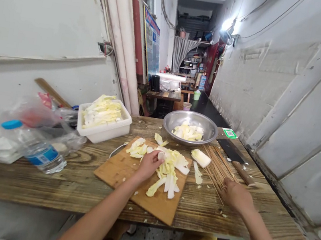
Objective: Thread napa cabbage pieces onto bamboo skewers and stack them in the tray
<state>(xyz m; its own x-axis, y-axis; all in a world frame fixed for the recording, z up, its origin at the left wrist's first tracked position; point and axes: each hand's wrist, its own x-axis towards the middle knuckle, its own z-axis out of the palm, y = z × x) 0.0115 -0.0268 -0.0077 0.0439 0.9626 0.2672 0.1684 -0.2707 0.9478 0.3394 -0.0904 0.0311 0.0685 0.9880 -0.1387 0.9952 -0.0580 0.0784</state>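
Note:
My left hand is closed around a pale piece of napa cabbage above the wooden cutting board. Cut cabbage leaves lie loosely on the board beside and beneath that hand. On the right, my right hand rests with curled fingers at the near ends of a spread of thin bamboo skewers; how many it grips is hidden. A cabbage heart lies between the board and the skewers. Just beyond my right hand is a cleaver with a wooden handle.
Behind the board stands a steel bowl with cabbage pieces. A white tub at back left holds skewered-looking cabbage. A water bottle and plastic bags crowd the left side. A green code card lies at the far edge.

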